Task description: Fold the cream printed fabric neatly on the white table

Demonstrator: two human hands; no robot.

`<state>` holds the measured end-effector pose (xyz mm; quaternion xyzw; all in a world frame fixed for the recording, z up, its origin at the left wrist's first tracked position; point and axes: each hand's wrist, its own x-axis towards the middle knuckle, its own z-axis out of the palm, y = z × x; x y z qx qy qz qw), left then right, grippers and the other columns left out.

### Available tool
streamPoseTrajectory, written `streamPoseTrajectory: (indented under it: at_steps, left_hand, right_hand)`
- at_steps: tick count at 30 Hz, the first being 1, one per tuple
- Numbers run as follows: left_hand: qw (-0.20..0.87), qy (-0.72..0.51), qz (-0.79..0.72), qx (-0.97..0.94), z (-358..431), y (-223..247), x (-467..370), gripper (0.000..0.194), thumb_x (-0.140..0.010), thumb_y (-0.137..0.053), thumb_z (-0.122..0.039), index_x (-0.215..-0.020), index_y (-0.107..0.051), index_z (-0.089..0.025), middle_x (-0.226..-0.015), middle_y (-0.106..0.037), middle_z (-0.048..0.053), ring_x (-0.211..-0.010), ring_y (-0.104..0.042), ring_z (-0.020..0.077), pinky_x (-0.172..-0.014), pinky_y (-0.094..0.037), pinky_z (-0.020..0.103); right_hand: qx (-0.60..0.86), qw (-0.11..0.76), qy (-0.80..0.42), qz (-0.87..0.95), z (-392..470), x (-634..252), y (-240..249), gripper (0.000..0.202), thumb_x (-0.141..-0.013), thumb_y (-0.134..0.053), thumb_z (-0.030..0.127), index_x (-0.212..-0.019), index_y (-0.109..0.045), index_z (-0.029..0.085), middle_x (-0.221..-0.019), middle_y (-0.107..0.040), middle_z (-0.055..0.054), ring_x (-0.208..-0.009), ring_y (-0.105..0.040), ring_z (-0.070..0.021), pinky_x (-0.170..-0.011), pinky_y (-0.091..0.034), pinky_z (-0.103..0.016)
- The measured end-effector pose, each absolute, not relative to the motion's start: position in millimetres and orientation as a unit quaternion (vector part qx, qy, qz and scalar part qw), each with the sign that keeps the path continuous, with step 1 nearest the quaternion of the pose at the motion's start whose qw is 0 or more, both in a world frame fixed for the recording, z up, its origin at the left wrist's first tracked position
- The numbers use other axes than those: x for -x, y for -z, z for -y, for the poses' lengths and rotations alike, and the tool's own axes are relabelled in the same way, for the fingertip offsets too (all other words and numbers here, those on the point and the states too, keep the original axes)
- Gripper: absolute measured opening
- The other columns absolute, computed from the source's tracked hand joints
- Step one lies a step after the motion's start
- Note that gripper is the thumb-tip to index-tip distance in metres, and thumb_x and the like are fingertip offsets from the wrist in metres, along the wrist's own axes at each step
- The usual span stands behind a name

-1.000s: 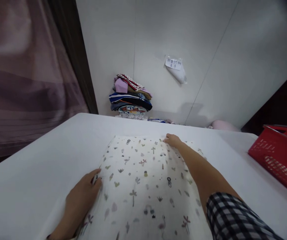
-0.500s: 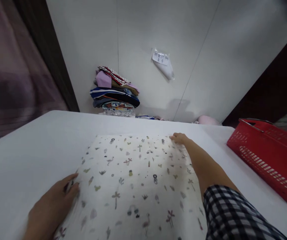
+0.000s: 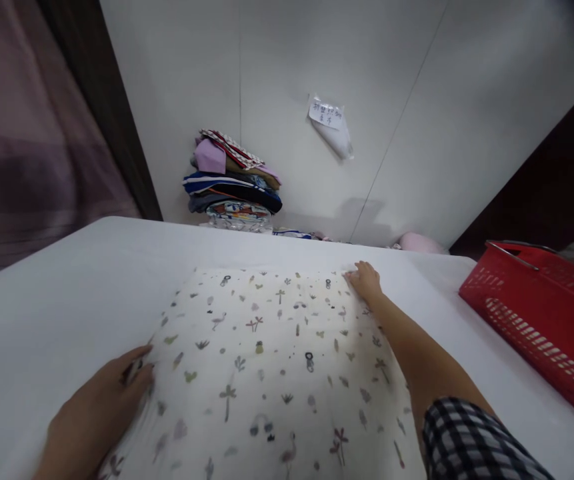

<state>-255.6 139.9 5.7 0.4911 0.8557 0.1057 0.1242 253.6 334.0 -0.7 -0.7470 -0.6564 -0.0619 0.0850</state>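
Observation:
A cream cloth (image 3: 277, 360) printed with small palms, flamingos and leaves lies spread on the white table (image 3: 57, 293), reaching past the bottom of the view. My left hand (image 3: 101, 407) pinches the cloth's left edge between thumb and fingers, with a bit of the fabric bunched there. At the far right corner, my right hand (image 3: 365, 280) rests on the cloth, its fingertips at the corner and one finger lifted. Whether those fingers grip the fabric is not clear. The right arm lies along the cloth's right side.
A red plastic basket (image 3: 537, 320) stands at the table's right edge. Behind the table are a stack of folded clothes (image 3: 237, 180) and a pink item (image 3: 419, 243). A labelled plastic bag (image 3: 334, 127) hangs on the wall. A pinkish curtain (image 3: 31, 133) is at left.
My right hand has changed its finger pose at the far corner, one finger now raised. My left hand stays on the left edge, shifted slightly left. The view has moved a little.

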Motion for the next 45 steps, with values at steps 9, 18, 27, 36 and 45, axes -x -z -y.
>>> streamPoseTrajectory:
  at_steps: [9, 18, 27, 36, 45]
  left_hand:
    - [0.133, -0.169, -0.818, -0.533, -126.5, -18.5, 242.1, 0.045, -0.083, -0.038, -0.034, -0.124, -0.052, -0.022, -0.126, -0.057, 0.004, -0.113, -0.053, 0.0225, -0.096, -0.039, 0.032]
    - [0.145, -0.224, -0.798, -0.54, -115.4, -18.5, 245.1, 0.042, -0.081, -0.045, -0.031, -0.122, -0.051, -0.024, -0.103, -0.066, 0.004, -0.095, -0.059, 0.0203, -0.082, -0.042, 0.029]
    - [0.243, -0.265, -0.784, -0.506, -114.7, -26.7, 254.2, 0.046, -0.074, -0.062, -0.036, -0.112, -0.058, -0.011, -0.103, -0.066, 0.011, -0.088, -0.06, 0.019, -0.076, -0.045, 0.025]
    - [0.298, -0.271, -0.784, -0.472, -20.6, -38.1, 244.9, 0.055, -0.072, -0.063, -0.036, -0.118, -0.053, -0.008, -0.102, -0.065, 0.013, -0.073, -0.061, 0.0162, -0.063, -0.046, 0.024]
    - [0.157, -0.248, -0.826, -0.482, 68.2, -26.9, 211.7, 0.044, -0.077, -0.052, -0.04, -0.114, -0.055, -0.016, -0.094, -0.066, 0.005, -0.083, -0.06, 0.0182, -0.072, -0.043, 0.028]
  right_hand:
    - [0.723, 0.019, 0.033, 0.69, -296.2, -217.2, 13.4, 0.057, -0.091, -0.022, 0.05, -0.139, -0.034, 0.021, -0.15, -0.019, -0.01, -0.137, -0.015, -0.0269, -0.105, -0.019, -0.053]
    - [0.678, 0.013, -0.003, 0.735, -225.0, -158.3, 11.3, 0.063, -0.09, -0.017, 0.053, -0.141, -0.031, 0.02, -0.151, -0.016, -0.008, -0.138, -0.013, -0.0268, -0.106, -0.019, -0.054]
    - [0.516, 0.006, -0.042, 0.856, -117.7, -94.9, 7.1, 0.067, -0.089, -0.018, 0.058, -0.142, -0.029, 0.02, -0.151, -0.014, -0.008, -0.139, -0.009, -0.0255, -0.109, -0.011, -0.051]
    - [0.403, 0.005, -0.099, 0.91, -47.4, -73.6, -0.1, 0.067, -0.089, -0.019, 0.06, -0.143, -0.026, 0.022, -0.151, -0.012, -0.005, -0.139, -0.007, -0.0249, -0.11, -0.008, -0.05]
    - [0.295, -0.046, -0.137, 0.944, 9.4, -44.6, -15.2, 0.074, -0.086, -0.02, 0.065, -0.145, -0.02, 0.019, -0.152, -0.007, -0.004, -0.139, -0.002, -0.0247, -0.111, -0.001, -0.048]
